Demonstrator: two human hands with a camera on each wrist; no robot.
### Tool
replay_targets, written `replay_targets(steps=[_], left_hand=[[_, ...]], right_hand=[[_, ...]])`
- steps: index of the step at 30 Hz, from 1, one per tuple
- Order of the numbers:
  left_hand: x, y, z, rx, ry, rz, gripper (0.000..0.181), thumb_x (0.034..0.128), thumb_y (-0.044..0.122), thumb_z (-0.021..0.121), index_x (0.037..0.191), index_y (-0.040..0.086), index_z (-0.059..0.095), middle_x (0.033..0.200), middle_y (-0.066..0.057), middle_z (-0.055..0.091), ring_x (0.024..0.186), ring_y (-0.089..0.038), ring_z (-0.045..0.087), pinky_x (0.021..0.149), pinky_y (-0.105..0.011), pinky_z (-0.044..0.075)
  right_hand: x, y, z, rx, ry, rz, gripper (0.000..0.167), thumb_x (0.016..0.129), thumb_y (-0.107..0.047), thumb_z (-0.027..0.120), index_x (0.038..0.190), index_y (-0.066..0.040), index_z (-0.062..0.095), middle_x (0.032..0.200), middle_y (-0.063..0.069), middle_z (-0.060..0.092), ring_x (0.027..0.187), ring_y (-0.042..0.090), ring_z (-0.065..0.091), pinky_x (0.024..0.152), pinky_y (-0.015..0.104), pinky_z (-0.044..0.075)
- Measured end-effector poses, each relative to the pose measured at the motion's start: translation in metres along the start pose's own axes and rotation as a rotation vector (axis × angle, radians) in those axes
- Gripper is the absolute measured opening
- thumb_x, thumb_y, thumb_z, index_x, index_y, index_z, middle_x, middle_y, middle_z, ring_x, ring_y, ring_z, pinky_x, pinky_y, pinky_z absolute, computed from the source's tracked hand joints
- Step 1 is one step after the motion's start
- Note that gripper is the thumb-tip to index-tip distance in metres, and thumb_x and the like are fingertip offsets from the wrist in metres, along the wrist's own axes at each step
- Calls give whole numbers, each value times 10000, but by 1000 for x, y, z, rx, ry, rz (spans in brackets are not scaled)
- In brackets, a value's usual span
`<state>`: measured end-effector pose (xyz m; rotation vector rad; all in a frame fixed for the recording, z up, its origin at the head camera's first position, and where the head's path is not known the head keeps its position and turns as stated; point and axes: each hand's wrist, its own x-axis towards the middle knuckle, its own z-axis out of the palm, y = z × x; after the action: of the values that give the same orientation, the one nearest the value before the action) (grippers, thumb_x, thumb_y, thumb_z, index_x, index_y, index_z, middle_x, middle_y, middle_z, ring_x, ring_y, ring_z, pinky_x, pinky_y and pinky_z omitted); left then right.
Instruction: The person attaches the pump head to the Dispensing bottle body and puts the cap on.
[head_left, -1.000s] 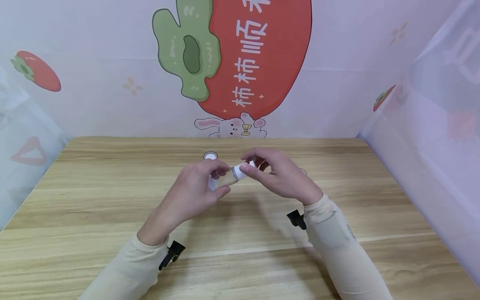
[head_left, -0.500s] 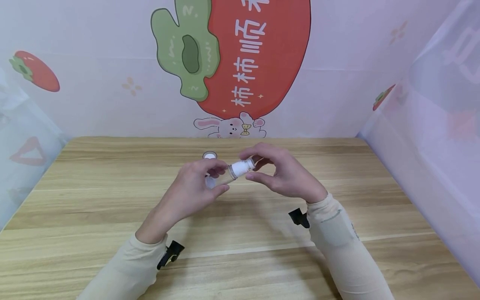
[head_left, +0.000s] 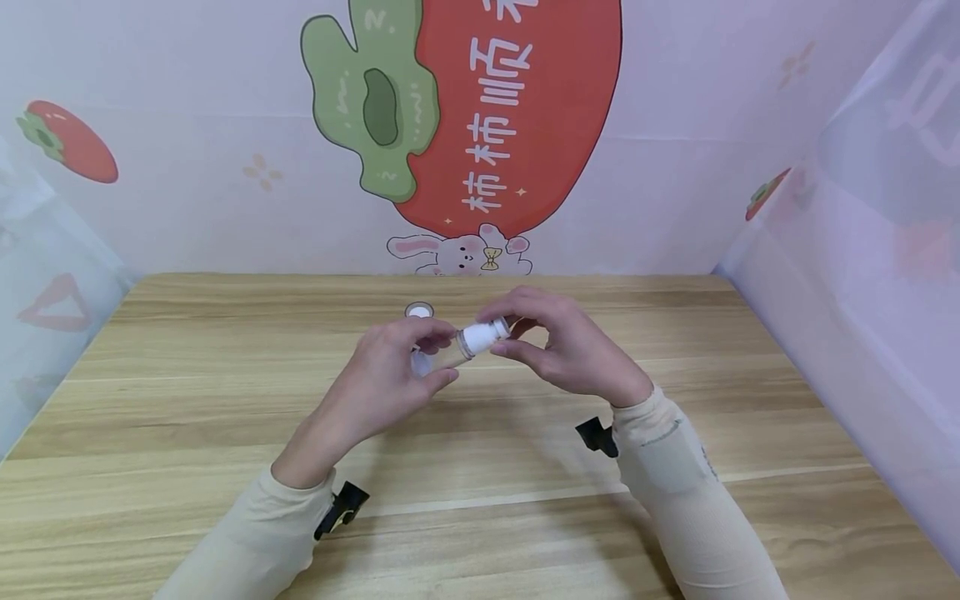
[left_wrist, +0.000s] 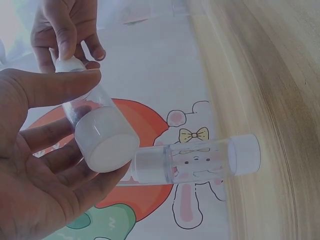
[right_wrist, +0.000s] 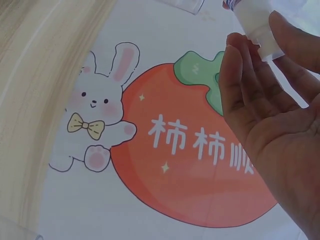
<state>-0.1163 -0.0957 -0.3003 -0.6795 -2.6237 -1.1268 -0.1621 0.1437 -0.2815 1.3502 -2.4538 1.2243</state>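
The left hand grips the clear lower part of a small bottle, tilted with its white upper part toward the right. In the left wrist view the left hand has thumb and fingers round the bottle, its whitish base facing the camera. Thumb and fingertips of the right hand are at the bottle's narrow white end. The right wrist view shows this end between thumb and fingers of the right hand.
A second clear bottle stands beyond the left hand, its round end showing in the head view. Clear edges of other objects show in the right wrist view. The wooden table meets a printed backdrop.
The right hand has moved slightly right and its thumb has shifted off the white part toward the narrow end, uncovering more of the bottle. The left hand has barely moved.
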Motion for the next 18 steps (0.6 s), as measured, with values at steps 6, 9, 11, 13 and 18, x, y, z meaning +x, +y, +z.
replay_targets(steps=[6, 9, 11, 13, 18], left_hand=[[0, 1, 1, -6, 12, 5, 366, 766, 20, 867, 1110, 31, 743, 977, -48, 719, 870, -200, 641, 772, -386, 529], [0, 1, 1, -9, 16, 3, 361, 761, 19, 871, 1098, 33, 744, 975, -49, 725, 867, -189, 656, 767, -381, 534], [0, 1, 1, -8, 16, 2, 359, 760, 22, 873, 1094, 34, 744, 973, -47, 725, 865, -185, 658, 764, -379, 536], [0, 0, 2, -5, 17, 2, 358, 759, 26, 875, 1092, 36, 745, 970, -44, 723, 862, -182, 658, 762, -376, 538], [0, 0, 2, 6, 21, 3, 356, 756, 36, 882, 1084, 47, 745, 955, -35, 716, 860, -199, 658, 755, -366, 531]], right_hand=[[0, 0, 1, -28, -4, 1, 314, 879, -30, 781, 1185, -47, 711, 1045, -19, 683, 880, 110, 623, 825, 287, 564], [1, 0, 1, -39, -6, 0, 285, 886, -48, 780, 1164, -53, 717, 1015, -32, 687, 861, 105, 616, 815, 284, 563], [1, 0, 2, -51, -7, 3, 264, 889, -64, 781, 1146, -60, 722, 991, -46, 686, 841, 98, 609, 800, 282, 561], [2, -1, 2, -63, -11, 9, 237, 898, -89, 778, 1129, -72, 727, 962, -59, 681, 820, 91, 599, 785, 280, 556], [3, -3, 5, -107, -19, 35, 157, 926, -155, 761, 1066, -90, 730, 898, -75, 661, 778, 81, 587, 756, 278, 549]])
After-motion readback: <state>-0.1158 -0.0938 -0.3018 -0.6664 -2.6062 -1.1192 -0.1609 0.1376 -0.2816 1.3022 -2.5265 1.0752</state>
